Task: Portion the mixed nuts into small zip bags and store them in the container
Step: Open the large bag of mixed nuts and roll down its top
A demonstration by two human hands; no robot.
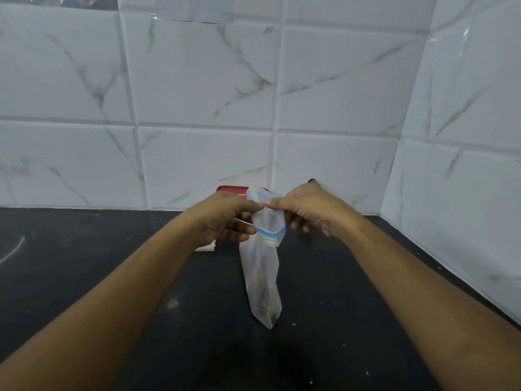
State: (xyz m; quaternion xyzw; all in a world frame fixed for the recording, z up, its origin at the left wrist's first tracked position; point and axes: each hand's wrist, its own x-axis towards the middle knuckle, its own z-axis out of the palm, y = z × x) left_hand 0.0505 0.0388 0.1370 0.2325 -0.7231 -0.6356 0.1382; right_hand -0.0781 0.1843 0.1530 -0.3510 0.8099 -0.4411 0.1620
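On the head view I see a wall of white marble-look tiles (pixel 197 94) that turns a corner at the right. Below it runs a dark, speckled worktop (pixel 84 277). Both bare forearms reach in from the lower corners and meet near the middle of the frame, just in front of the wall. A translucent zip bag (pixel 262 277) is held between the two hands, above the worktop. Its mouth is up at the hands, with the blue and yellow zip strip spread open there, and its body hangs down toward me. I cannot tell whether the lower tip touches the worktop. Faint dark shapes show through the plastic, but I cannot make out what they are. The left hand (pixel 225 218) pinches one side of the bag's mouth, thumb on top and fingers (pixel 245 229) curled under. The right hand (pixel 307 210) pinches the other side in the same way, and the two thumbs almost touch. Behind the hands, against the wall, the edge of a red lid (pixel 228 189) shows. A flat white item (pixel 207 246) lies on the worktop, partly hidden under the left hand.
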